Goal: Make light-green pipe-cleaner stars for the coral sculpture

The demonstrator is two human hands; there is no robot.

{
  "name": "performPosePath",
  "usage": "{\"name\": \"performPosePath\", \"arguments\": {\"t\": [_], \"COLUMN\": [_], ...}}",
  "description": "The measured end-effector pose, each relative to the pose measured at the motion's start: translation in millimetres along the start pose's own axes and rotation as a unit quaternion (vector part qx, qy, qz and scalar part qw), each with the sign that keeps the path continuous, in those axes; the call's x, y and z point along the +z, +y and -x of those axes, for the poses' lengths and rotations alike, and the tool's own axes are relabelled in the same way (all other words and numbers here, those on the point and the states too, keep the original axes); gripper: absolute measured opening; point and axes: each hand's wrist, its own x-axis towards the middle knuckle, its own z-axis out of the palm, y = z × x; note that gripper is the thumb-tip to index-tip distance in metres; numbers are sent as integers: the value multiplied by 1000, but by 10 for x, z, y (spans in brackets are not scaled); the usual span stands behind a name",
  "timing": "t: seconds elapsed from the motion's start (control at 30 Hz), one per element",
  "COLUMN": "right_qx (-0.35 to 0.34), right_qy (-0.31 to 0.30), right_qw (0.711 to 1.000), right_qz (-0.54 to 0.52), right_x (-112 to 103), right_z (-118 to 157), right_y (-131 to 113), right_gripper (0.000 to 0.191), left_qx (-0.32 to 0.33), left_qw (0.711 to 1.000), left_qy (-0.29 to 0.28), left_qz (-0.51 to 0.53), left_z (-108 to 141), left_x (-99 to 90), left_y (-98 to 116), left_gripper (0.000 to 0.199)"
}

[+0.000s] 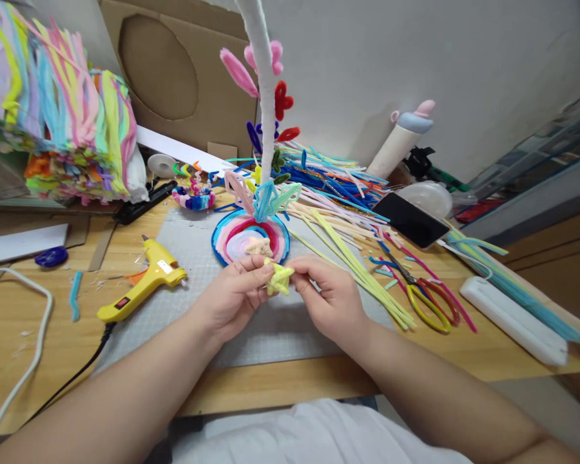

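Observation:
Between my two hands is a small yellow pipe-cleaner star [280, 280]. Finger and thumb of my left hand [236, 290] pinch its left side, while my right hand [331, 299] pinches a point on its right. Just beyond the fingers stands a round base of coiled pipe cleaners [216, 235] in blue, pink and white, with a small beige piece [258, 247] on it. A white wrapped stem [267, 96] rises behind, with pink, red, blue and green fuzzy flowers and leaves about it. Looped pastel pipe-cleaner shapes [265, 201] surround its foot.
A yellow hot glue gun [145, 280] lies at left on the grey cutting mat [290, 335]. Scissors [428, 303], loose yellow pipe cleaners [357, 270], a phone [410, 219] and a white power strip [512, 319] lie at right. Bundled pipe cleaners [62, 109] stand back left; a bottle [401, 138] leans behind.

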Motion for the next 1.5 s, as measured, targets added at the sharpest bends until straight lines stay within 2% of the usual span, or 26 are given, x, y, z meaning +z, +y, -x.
{"name": "performPosePath", "arguments": {"t": [0.17,0.23,0.3,0.37,0.47,0.6,0.73,0.83,0.93,1.07,1.17,1.3,1.4,1.5], "right_qx": [12,24,64,139,249,319,346,344,323,298,315,336,323,308], "right_qy": [-20,-15,16,40,42,57,57,61,67,64,37,30,58,82], "right_qw": [1000,997,987,960,893,831,801,804,824,847,827,790,802,817], "right_qz": [-19,-67,-144,-242,-373,-453,-486,-482,-461,-436,-464,-512,-499,-481], "right_x": [20,53,93,126,137,86,47,52,72,98,112,127,138,141], "right_z": [18,28,28,13,-31,-90,-106,-103,-93,-77,-67,-62,-66,-77], "right_y": [-8,1,23,47,62,70,106,115,107,111,130,149,150,152], "right_gripper": [16,11,8,15,23,26,25,25,25,25,24,25,23,21], "left_qx": [0,7,27,67,114,62,8,-9,-1,70,139,179,175,140], "left_qw": [1000,1000,1000,998,991,998,999,999,999,986,969,950,943,951], "left_qy": [13,5,-7,0,27,21,46,28,3,27,53,46,33,12], "left_qz": [17,18,12,-12,-56,-21,-5,-16,-55,-150,-198,-253,-279,-277], "left_z": [12,17,14,6,-4,-4,-15,-20,-10,-5,-24,-55,-66,-71], "left_x": [24,37,50,59,61,44,12,-5,-6,8,14,-8,-32,-40], "left_y": [-8,-14,-28,-43,-42,2,40,41,24,5,2,-10,-27,-39], "left_gripper": [15,15,15,16,17,22,23,21,17,18,17,15,15,18]}}
